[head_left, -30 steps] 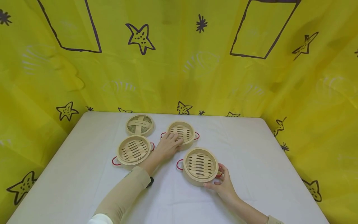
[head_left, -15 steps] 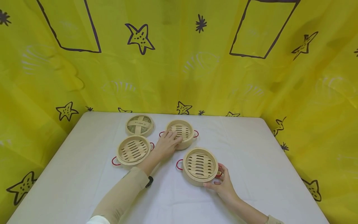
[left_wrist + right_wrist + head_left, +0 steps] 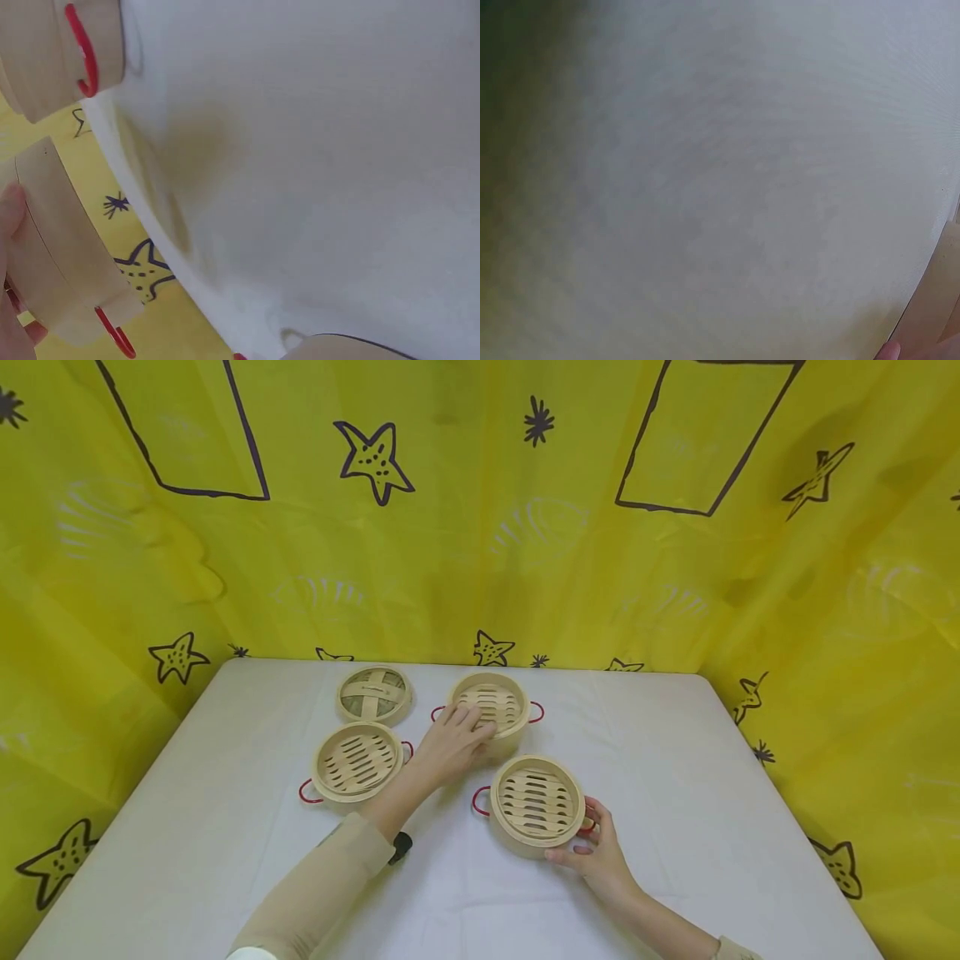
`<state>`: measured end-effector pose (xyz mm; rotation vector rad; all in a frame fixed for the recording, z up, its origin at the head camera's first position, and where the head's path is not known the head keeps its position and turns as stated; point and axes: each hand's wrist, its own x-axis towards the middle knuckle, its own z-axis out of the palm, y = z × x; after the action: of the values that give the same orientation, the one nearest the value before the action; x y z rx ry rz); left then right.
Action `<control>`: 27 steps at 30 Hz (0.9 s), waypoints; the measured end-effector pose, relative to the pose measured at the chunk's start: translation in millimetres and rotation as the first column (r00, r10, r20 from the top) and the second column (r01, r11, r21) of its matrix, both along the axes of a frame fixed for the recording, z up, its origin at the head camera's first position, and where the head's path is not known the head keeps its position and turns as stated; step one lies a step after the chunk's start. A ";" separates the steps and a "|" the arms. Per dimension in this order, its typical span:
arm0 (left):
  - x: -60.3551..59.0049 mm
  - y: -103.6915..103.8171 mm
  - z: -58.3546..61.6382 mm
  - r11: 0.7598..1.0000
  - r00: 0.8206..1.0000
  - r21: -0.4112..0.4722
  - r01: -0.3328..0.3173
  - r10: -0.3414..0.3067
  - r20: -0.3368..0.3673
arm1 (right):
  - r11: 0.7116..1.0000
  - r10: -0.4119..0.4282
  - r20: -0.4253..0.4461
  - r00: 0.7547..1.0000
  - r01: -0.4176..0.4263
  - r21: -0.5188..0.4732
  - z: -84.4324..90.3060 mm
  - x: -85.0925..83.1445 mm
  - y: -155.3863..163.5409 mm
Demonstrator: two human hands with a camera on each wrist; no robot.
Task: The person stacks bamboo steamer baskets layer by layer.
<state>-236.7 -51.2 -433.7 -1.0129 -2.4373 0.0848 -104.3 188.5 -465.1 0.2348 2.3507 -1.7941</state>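
You are working with three bamboo steamer baskets and one woven lid [image 3: 374,692] on the white table [image 3: 675,752], and all three baskets are showing only their bare slatted floors, nothing in them. Your left hand [image 3: 448,746] is gripping the far basket [image 3: 491,708] at its 8 o'clock rim, fingers curled over the edge onto the slats and lifting it slightly. Your right hand [image 3: 597,850] is holding the near basket [image 3: 537,802] at its 4 o'clock side, thumb and fingers curled round its wall by the red loop handle. The left basket [image 3: 358,762] is sitting untouched at 9 o'clock from your left hand, with the lid just behind it at 12 o'clock. No writing or labels are showing.
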 end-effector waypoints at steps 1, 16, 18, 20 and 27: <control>1.5 0.7 2.0 1.000 1.000 0.001 0.002 -0.002 0.001 | 1.000 0.000 -0.003 1.000 0.000 0.004 -0.1 0.0 0.0; 30.1 17.3 24.5 0.999 0.999 0.009 0.050 -0.050 -0.007 | 0.999 -0.011 -0.011 1.000 0.011 0.030 0.3 -0.2 -0.8; 33.8 19.8 26.9 0.998 0.998 0.012 0.064 -0.063 -0.022 | 1.000 -0.008 -0.004 1.000 0.008 0.030 0.9 0.0 -0.6; 37.1 22.5 27.8 0.996 0.995 0.023 0.083 -0.082 -0.051 | 1.000 -0.008 -0.001 1.000 0.008 0.030 1.0 0.0 -0.5; 48.8 31.6 25.5 0.992 0.986 0.018 0.123 -0.120 -0.112 | 1.000 -0.007 0.001 1.000 0.007 0.027 1.0 0.1 -1.0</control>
<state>-187.9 -19.5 -408.2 -1.1131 -2.2665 0.0673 -104.2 187.5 -464.1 0.2473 2.3773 -1.7660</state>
